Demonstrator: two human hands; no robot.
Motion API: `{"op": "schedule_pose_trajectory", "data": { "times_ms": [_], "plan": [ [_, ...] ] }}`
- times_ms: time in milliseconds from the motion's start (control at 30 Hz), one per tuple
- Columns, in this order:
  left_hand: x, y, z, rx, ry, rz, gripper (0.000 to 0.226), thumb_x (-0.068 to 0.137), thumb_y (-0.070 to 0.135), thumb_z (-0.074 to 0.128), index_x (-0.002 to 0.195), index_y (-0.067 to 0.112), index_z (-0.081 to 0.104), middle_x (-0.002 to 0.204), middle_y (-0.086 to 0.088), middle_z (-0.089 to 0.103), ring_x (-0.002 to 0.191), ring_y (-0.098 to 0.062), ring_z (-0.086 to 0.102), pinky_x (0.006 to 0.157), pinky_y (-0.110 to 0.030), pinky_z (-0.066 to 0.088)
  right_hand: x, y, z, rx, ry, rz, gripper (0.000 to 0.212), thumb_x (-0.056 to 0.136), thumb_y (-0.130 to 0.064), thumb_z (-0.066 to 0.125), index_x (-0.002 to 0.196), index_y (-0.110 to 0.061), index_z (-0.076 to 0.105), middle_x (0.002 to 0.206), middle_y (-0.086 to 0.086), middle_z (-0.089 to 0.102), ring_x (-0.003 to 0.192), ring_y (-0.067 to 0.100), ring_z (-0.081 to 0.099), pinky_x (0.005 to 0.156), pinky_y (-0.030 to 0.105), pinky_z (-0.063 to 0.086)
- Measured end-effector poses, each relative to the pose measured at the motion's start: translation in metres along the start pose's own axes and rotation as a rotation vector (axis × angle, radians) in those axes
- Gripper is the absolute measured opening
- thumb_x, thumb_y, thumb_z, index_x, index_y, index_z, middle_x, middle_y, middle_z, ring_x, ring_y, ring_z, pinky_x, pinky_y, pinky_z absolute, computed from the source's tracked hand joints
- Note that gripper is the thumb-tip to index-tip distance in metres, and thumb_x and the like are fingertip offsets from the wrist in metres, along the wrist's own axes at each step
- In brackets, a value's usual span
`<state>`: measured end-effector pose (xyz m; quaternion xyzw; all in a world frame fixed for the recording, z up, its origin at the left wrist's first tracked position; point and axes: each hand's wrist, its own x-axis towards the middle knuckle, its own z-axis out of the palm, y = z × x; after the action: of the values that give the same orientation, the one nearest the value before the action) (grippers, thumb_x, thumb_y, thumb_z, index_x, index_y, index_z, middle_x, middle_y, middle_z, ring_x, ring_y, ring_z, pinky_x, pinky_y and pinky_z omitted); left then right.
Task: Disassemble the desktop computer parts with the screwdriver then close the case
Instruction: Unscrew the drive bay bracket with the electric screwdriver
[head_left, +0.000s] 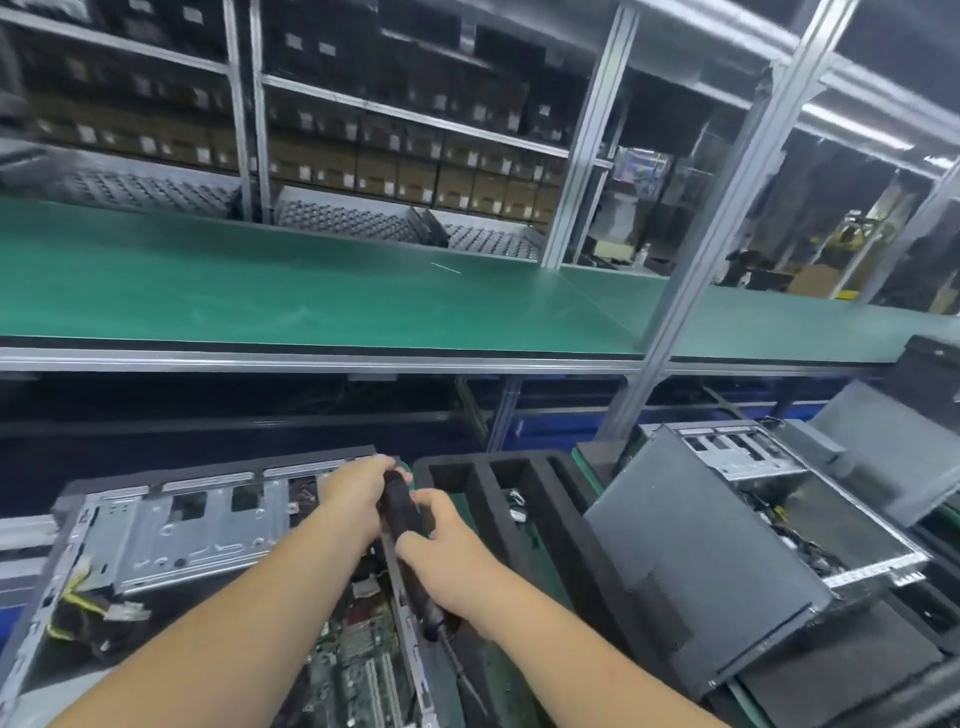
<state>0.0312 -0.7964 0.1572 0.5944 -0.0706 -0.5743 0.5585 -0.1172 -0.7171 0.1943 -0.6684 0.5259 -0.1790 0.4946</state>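
An open desktop computer case (156, 530) lies flat at the lower left, its metal drive cage and green motherboard (358, 649) showing. A black electric screwdriver (402, 512) slants over the case's right wall, with a cable trailing from its lower end. My left hand (358, 493) grips the screwdriver's upper end. My right hand (441, 545) grips its body lower down. The screwdriver's tip is hidden by my left hand.
A black foam tray (498, 483) with slots stands right of the case. A second open computer case (727, 545) rests tilted at the right, a loose grey side panel (893, 447) behind it. A green shelf (311, 296) spans above, carried by aluminium posts (691, 291).
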Motion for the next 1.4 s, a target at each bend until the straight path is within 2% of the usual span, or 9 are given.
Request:
{"op": "schedule_pose_trajectory", "data": {
  "times_ms": [167,367,633,767,867,967,1067,1133,1400],
  "plan": [
    [-0.009,-0.013,-0.006,-0.101,0.073,0.061,0.015,0.091,0.020,0.071,0.094,0.005,0.070,0.079,-0.013,0.077,0.063,-0.026,0.073,0.059,-0.035,0.061,0.009,0.028,0.000,-0.037,-0.080,-0.079,0.050,0.092,-0.032,0.050,0.132,-0.055,0.032,0.088,-0.007,0.063,0.048,0.003,0.049,0.057,0.028,0.040],
    [-0.006,-0.022,-0.037,-0.262,0.205,0.109,0.019,0.107,0.016,0.034,0.112,0.006,0.050,0.090,-0.014,0.071,0.067,-0.024,0.071,0.040,-0.028,0.053,0.020,0.057,0.004,-0.034,-0.152,-0.110,0.046,0.096,-0.036,0.052,0.132,-0.053,0.031,0.102,-0.007,0.067,0.052,-0.001,0.053,0.055,0.019,0.043],
    [0.009,-0.023,-0.047,-0.087,0.133,0.059,0.030,0.107,0.027,0.042,0.111,0.004,0.061,0.104,-0.012,0.072,0.089,-0.025,0.071,0.056,-0.033,0.056,0.026,0.060,0.007,-0.029,-0.173,-0.096,0.044,0.099,-0.034,0.052,0.135,-0.051,0.033,0.099,-0.005,0.065,0.054,-0.001,0.055,0.052,0.016,0.044],
    [0.015,-0.015,-0.049,-0.045,0.160,0.076,0.024,0.107,0.025,0.044,0.103,0.007,0.059,0.100,-0.010,0.071,0.084,-0.024,0.071,0.058,-0.034,0.056,0.028,0.054,0.008,0.003,-0.158,-0.094,0.048,0.100,-0.028,0.052,0.140,-0.049,0.035,0.084,-0.005,0.059,0.049,0.001,0.047,0.050,0.019,0.040],
    [0.021,-0.008,-0.060,-0.005,0.210,0.195,0.023,0.104,0.009,0.036,0.099,0.008,0.058,0.084,-0.007,0.065,0.065,-0.021,0.063,0.055,-0.031,0.052,0.025,0.046,0.002,0.103,-0.180,-0.058,0.052,0.100,-0.025,0.048,0.140,-0.057,0.038,0.079,-0.001,0.054,0.060,0.010,0.053,0.059,0.037,0.051],
    [0.029,0.000,-0.083,0.490,0.287,0.484,0.028,0.100,0.009,0.037,0.104,0.013,0.065,0.091,-0.004,0.066,0.073,-0.022,0.062,0.063,-0.031,0.052,0.023,0.034,-0.009,0.219,-0.242,0.004,0.051,0.102,-0.021,0.042,0.130,-0.063,0.051,0.117,0.017,0.061,0.098,0.037,0.071,0.082,0.063,0.059],
    [0.031,0.009,-0.099,0.832,0.225,0.640,0.026,0.102,0.014,0.045,0.104,0.030,0.065,0.092,0.011,0.068,0.077,-0.013,0.063,0.058,-0.020,0.048,0.022,0.017,-0.020,0.377,-0.306,0.077,0.046,0.106,-0.017,0.036,0.123,-0.046,0.068,0.105,0.027,0.067,0.095,0.047,0.075,0.067,0.062,0.063],
    [0.033,0.013,-0.104,0.961,0.156,0.706,0.025,0.103,0.016,0.046,0.111,0.031,0.065,0.103,0.016,0.067,0.088,-0.010,0.064,0.068,-0.018,0.047,0.022,0.007,-0.026,0.425,-0.305,0.088,0.043,0.106,-0.018,0.037,0.122,-0.041,0.070,0.095,0.027,0.069,0.092,0.048,0.074,0.063,0.057,0.063],
    [0.027,0.016,-0.109,1.105,-0.004,0.882,0.038,0.098,0.018,0.058,0.134,0.031,0.054,0.131,0.010,0.058,0.113,-0.009,0.059,0.098,-0.038,0.051,0.021,-0.043,-0.034,0.588,-0.314,0.015,0.037,0.107,-0.019,0.038,0.114,-0.031,0.073,0.084,0.027,0.064,0.066,0.036,0.065,0.050,0.040,0.058]
  ]
}}
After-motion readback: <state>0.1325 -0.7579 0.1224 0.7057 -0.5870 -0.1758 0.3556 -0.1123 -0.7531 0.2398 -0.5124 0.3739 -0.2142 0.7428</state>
